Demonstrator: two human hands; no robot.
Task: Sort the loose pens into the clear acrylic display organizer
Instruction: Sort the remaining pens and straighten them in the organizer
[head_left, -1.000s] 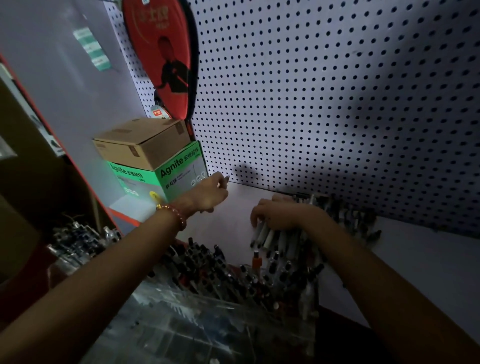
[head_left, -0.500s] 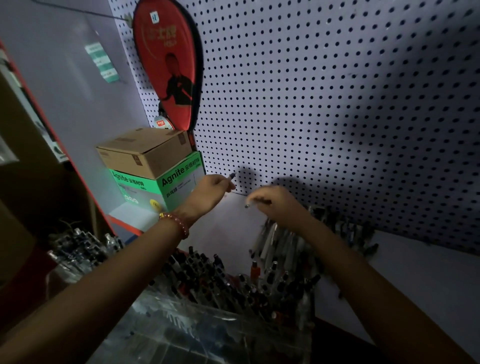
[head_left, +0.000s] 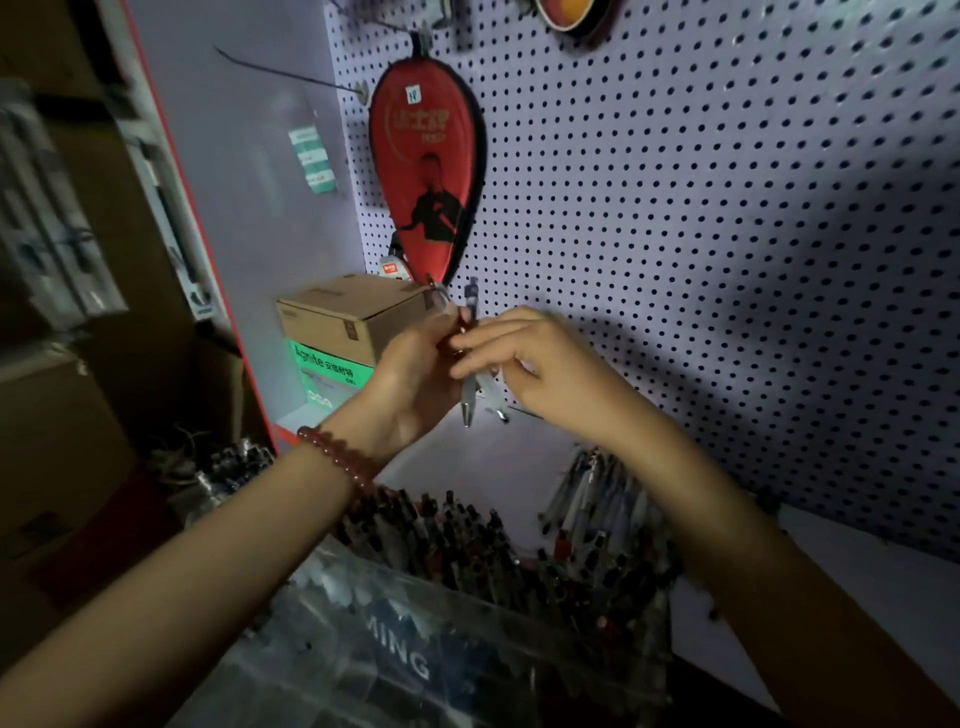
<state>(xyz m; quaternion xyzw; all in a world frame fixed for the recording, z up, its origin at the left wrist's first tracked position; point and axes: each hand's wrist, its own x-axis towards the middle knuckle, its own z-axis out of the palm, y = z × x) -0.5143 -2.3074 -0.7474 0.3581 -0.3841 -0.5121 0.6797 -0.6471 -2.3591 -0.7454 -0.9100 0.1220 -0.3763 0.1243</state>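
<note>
Both hands are raised together in front of the pegboard. My left hand (head_left: 415, 374) grips a pen (head_left: 469, 400) that stands nearly upright, tip down. A second pen (head_left: 492, 397) slants beside it, pinched by the fingers of my right hand (head_left: 524, 358), which touch the left hand's fingers. Below, the clear acrylic organizer (head_left: 395, 639) holds several rows of upright pens (head_left: 467, 540). A pile of loose pens (head_left: 597, 499) lies on the white shelf behind it, to the right.
A brown cardboard box (head_left: 348, 317) sits on a green box (head_left: 322, 371) at the left. A red paddle case (head_left: 428, 171) hangs on the pegboard (head_left: 727, 208). More pens (head_left: 234, 462) stand in another holder at the left. A red-edged partition (head_left: 208, 234) closes the left side.
My right hand has lifted off the loose pile with a pen and met my left hand higher up. The camera has tilted upward.
</note>
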